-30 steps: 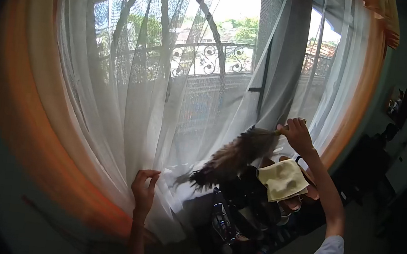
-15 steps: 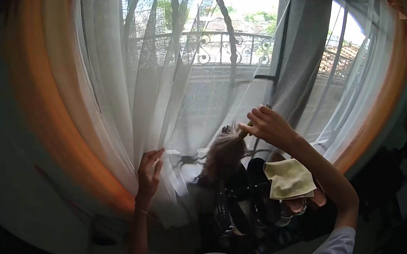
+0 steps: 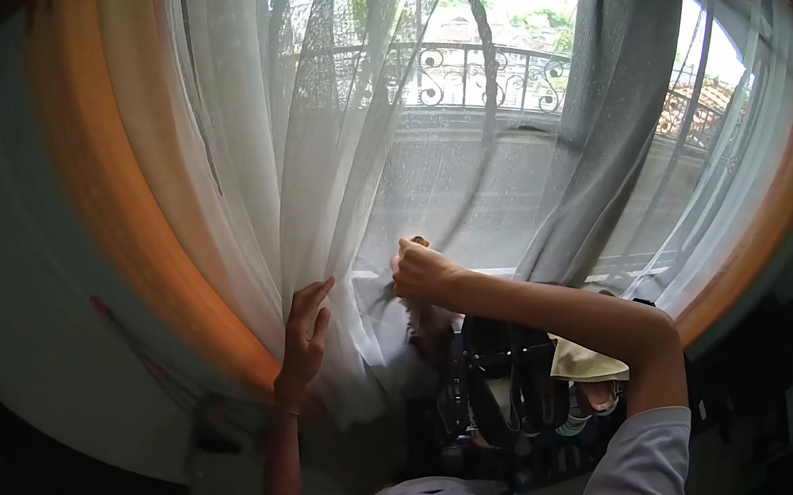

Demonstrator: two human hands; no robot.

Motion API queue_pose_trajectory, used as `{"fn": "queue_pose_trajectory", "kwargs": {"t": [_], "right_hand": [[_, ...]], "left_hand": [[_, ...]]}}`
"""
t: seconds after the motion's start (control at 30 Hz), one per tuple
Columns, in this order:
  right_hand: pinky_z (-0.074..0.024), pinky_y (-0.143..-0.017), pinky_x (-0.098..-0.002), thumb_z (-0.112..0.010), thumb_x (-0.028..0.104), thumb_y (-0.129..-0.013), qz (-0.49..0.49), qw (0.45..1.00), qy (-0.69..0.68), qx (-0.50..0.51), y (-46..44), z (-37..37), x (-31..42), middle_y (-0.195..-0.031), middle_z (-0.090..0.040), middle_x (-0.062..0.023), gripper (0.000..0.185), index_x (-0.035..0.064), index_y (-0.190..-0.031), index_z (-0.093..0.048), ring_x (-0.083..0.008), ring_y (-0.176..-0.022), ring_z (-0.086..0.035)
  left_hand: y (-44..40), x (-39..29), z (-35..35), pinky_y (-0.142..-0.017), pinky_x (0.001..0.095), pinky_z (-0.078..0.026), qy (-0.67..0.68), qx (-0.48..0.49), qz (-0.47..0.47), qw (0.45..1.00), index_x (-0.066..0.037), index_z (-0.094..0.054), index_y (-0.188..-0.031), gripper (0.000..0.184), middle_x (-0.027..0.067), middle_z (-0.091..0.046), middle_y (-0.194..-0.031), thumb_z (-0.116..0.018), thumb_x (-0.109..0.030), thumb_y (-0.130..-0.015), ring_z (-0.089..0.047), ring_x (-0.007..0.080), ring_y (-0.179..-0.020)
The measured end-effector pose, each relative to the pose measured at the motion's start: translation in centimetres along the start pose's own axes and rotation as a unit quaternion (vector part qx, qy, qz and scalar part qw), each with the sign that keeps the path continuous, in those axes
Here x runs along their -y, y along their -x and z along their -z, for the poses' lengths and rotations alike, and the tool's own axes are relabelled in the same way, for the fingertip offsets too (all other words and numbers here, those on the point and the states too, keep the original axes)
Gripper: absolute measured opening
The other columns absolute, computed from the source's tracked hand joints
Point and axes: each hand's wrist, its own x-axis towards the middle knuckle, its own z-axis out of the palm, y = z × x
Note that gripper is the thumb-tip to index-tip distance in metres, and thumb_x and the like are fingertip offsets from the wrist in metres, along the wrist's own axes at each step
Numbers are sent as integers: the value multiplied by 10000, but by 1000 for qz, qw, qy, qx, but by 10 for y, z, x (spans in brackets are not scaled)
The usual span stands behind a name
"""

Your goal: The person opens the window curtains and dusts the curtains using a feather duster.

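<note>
My right hand [image 3: 428,273] is closed around the handle of what looks like a feather duster [image 3: 429,322]. The handle's end pokes out above the fist, and the brownish, fluffy head hangs below, partly hidden by hand and forearm. It is close to the window, above dark shoes [image 3: 492,356]. Further left, my left hand [image 3: 305,335] is upright against the sheer white curtain [image 3: 322,210], fingers stretched and thumb apart.
Below the window, a dark rack carries shoes and sandals [image 3: 600,396]. A pale yellow cloth [image 3: 587,363] lies over some of them. A grey curtain [image 3: 604,144] hangs at the right, with orange drapes [image 3: 137,247] at the sides. Outside is an iron railing [image 3: 484,77].
My right hand has moved left and down with the duster, and its forearm now lies across the view. The left hand stays by the curtain. The view has shifted slightly.
</note>
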Motion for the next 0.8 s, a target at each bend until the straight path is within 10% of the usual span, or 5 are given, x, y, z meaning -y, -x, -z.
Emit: {"fn": "queue_pose_trajectory", "kwargs": {"t": [0.2, 0.33, 0.43, 0.6, 0.8], "right_hand": [[-453, -626, -371, -594, 288, -898, -67, 980, -91, -165, -12, 3, 1, -778, -625, -33, 192, 166, -798, -704, -196, -694, -636], [-448, -654, -379, -608, 246, -878, -81, 977, -162, 110, -10, 7, 2, -778, -688, -24, 150, 160, -830, -721, -201, -697, -639], [-435, -626, -465, -652, 210, -823, -24, 995, -39, 90, -17, -3, 9, -759, -691, -22, 91, 206, -787, -735, -231, -722, -645], [-440, -691, -341, -649, 232, -824, -84, 986, -63, -133, 16, 9, -17, -910, -650, -32, 85, 203, -795, -723, -203, -822, -663], [-457, -763, -346, -669, 213, -795, -114, 992, -49, -34, 71, -10, -33, -913, -664, -45, 73, 179, -770, -728, -204, -885, -654]], "left_hand": [[1, 0, -1, -1081, 375, -342, -15, -27, -1, 1000, -67, -535, -1358, 405, 143, -525, -1316, -462, -63, -960, -464, 287, -1251], [2, 2, 4, -1083, 362, -335, -8, -23, 0, 1000, -90, -527, -1375, 406, 113, -509, -1318, -462, -93, -974, -449, 250, -1253], [2, 5, 5, -1080, 363, -335, -16, -19, -13, 1000, -89, -526, -1376, 407, 111, -508, -1320, -461, -91, -974, -445, 248, -1251], [1, 4, -1, -1093, 380, -329, -9, -17, 5, 1000, -58, -522, -1370, 414, 145, -516, -1324, -461, -68, -960, -447, 284, -1266], [2, 11, 0, -1088, 380, -333, -3, -22, 10, 1000, -68, -520, -1375, 416, 147, -502, -1316, -456, -71, -964, -448, 287, -1258]]}}
